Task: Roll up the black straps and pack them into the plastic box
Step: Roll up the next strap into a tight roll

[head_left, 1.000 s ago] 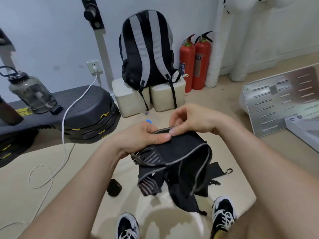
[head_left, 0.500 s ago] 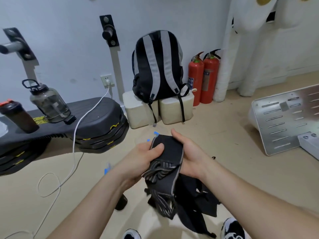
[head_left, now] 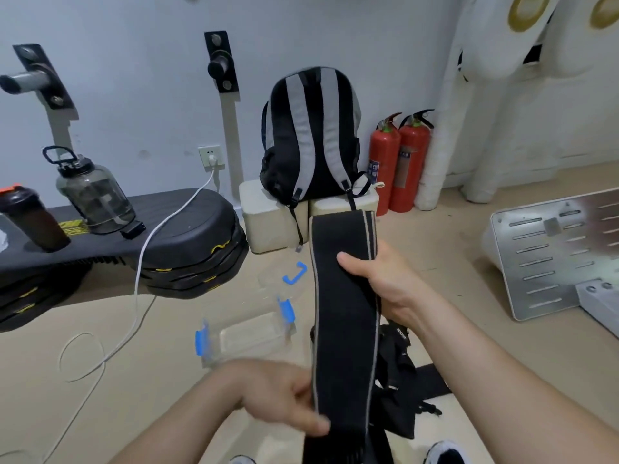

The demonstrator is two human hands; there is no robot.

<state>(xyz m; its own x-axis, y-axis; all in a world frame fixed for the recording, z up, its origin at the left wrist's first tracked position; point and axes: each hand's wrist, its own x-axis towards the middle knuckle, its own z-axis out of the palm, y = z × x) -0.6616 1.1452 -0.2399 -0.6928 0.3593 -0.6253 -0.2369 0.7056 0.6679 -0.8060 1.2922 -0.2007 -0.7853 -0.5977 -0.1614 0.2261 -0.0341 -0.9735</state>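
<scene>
A wide black strap (head_left: 341, 296) with pale edge lines is stretched out flat and upright between my hands. My right hand (head_left: 385, 283) grips its upper part, thumb across the front. My left hand (head_left: 284, 396) pinches the lower part near the frayed end. More black straps (head_left: 402, 380) lie in a heap on the floor behind it. The clear plastic box (head_left: 248, 336) with blue clips stands open on the floor left of the strap. Its clear lid (head_left: 278, 279) with a blue handle lies just beyond the box.
A black stepper platform (head_left: 187, 236) with two bottles on it sits at the left, a white cable (head_left: 140, 272) trailing over the floor. A backpack (head_left: 311, 135) on foam blocks and two fire extinguishers (head_left: 398, 162) stand at the wall. A metal plate (head_left: 552, 249) lies right.
The bunched strap has been pulled out straight: my right hand moved up with its upper part, my left hand slid down to the lower end. The view tilted up and the box came into sight.
</scene>
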